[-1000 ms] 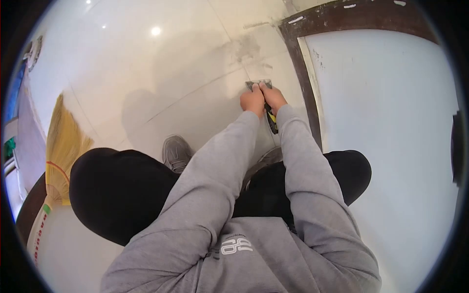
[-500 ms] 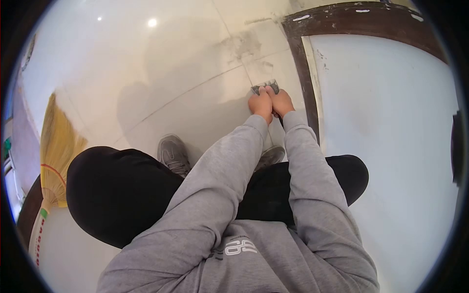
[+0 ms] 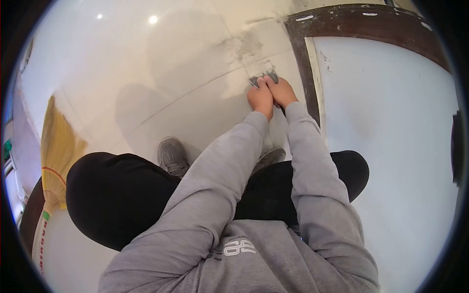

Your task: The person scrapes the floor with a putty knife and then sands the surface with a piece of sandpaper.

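Both hands are closed together round a scraper (image 3: pixel 264 77), whose wide flat blade lies against the pale floor tiles (image 3: pixel 195 88) beyond the fingers. My left hand (image 3: pixel 261 99) grips it from the left side. Pressed beside it, my right hand (image 3: pixel 282 91) holds the same tool, and part of a dark handle shows below its palm. Grey smudges (image 3: pixel 246 45) mark the tiles just past the blade. The fingers under the tool are hidden.
A dark brown curved frame (image 3: pixel 305 73) edges a white panel (image 3: pixel 386 112) on the right. A yellow broom (image 3: pixel 58 141) lies at the left. My grey shoes (image 3: pixel 173 156) are on the floor below the hands.
Both hands and the scraper have moved slightly forward, away from my body, along the tiles. The grip looks the same.
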Demonstrator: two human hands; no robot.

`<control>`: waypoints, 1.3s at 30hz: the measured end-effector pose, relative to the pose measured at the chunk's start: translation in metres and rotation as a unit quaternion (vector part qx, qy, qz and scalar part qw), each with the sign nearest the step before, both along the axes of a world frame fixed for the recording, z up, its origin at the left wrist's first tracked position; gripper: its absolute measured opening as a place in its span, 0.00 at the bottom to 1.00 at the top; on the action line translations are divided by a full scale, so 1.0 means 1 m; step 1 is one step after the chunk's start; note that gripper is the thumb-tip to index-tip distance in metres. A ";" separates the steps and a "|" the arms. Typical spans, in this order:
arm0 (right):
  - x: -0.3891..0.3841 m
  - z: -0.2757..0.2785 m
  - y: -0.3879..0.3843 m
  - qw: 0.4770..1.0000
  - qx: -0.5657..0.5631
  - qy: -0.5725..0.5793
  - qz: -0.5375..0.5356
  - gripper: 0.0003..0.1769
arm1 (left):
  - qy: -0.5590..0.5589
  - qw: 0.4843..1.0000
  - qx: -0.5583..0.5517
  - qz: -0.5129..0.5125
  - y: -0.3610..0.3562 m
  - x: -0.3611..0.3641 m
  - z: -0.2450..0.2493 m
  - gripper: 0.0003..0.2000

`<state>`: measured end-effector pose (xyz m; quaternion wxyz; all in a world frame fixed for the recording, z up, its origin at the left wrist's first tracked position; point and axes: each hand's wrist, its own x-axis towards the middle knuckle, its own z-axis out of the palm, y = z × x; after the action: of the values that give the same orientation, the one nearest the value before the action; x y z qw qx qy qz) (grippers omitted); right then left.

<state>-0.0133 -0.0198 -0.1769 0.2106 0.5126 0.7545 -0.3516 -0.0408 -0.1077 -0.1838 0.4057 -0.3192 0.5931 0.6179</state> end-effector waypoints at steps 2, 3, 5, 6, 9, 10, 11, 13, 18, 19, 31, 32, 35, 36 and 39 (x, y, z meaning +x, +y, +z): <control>0.009 0.015 -0.009 1.000 -0.007 -0.016 -0.024 0.37 | -0.027 1.000 0.011 0.011 0.001 0.018 -0.005 0.23; 0.011 0.023 -0.011 0.998 -0.013 -0.030 -0.049 0.37 | -0.051 0.998 0.024 0.022 0.001 0.021 -0.003 0.23; 0.004 0.030 -0.014 0.998 0.004 -0.040 -0.044 0.37 | -0.083 0.995 0.042 0.019 0.000 0.020 -0.003 0.23; 0.001 0.030 -0.016 0.998 0.017 -0.049 -0.042 0.38 | -0.114 0.992 0.058 0.015 -0.001 0.018 -0.003 0.23; -0.002 -0.019 -0.003 0.991 0.124 0.043 0.012 0.36 | -0.082 0.991 0.096 0.031 0.000 0.008 -0.015 0.22; -0.017 -0.012 -0.003 0.991 0.123 0.047 0.015 0.36 | -0.078 0.992 0.096 0.034 -0.003 0.000 -0.013 0.22; -0.032 -0.004 -0.002 0.996 0.073 0.039 -0.015 0.36 | -0.096 0.984 0.141 0.052 -0.007 -0.009 -0.012 0.22; -0.049 -0.007 0.008 0.998 -0.016 0.037 -0.054 0.36 | -0.110 0.974 0.185 0.070 -0.014 -0.022 0.000 0.23; -0.064 0.049 0.006 0.991 -0.032 0.093 -0.095 0.32 | -0.130 0.965 0.192 0.125 -0.020 -0.034 0.024 0.25; -0.060 0.061 0.011 0.993 -0.024 0.061 -0.096 0.31 | -0.132 0.963 0.197 0.127 -0.020 -0.030 0.027 0.25; 0.033 0.019 -0.004 0.992 -0.036 -0.028 -0.121 0.32 | 0.130 0.983 -0.128 0.025 -0.031 -0.032 0.016 0.22; 0.016 0.018 0.001 0.995 -0.011 -0.017 -0.101 0.33 | 0.137 0.983 -0.117 0.047 -0.033 -0.040 0.009 0.23; -0.047 0.024 0.015 0.998 -0.027 -0.039 -0.040 0.33 | 0.138 0.981 -0.067 0.120 -0.038 -0.062 -0.025 0.22; -0.065 0.029 0.018 0.998 -0.029 -0.032 -0.040 0.33 | 0.129 0.976 -0.025 0.175 -0.041 -0.070 -0.031 0.20; -0.094 0.043 0.015 0.998 0.010 0.039 -0.057 0.34 | 0.084 0.961 0.052 0.257 -0.058 -0.099 -0.001 0.19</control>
<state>-0.1073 -0.0052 -0.1340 0.1554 0.5425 0.7353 -0.3755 -0.1402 -0.1657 -0.1846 0.1977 -0.3861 0.4899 0.7562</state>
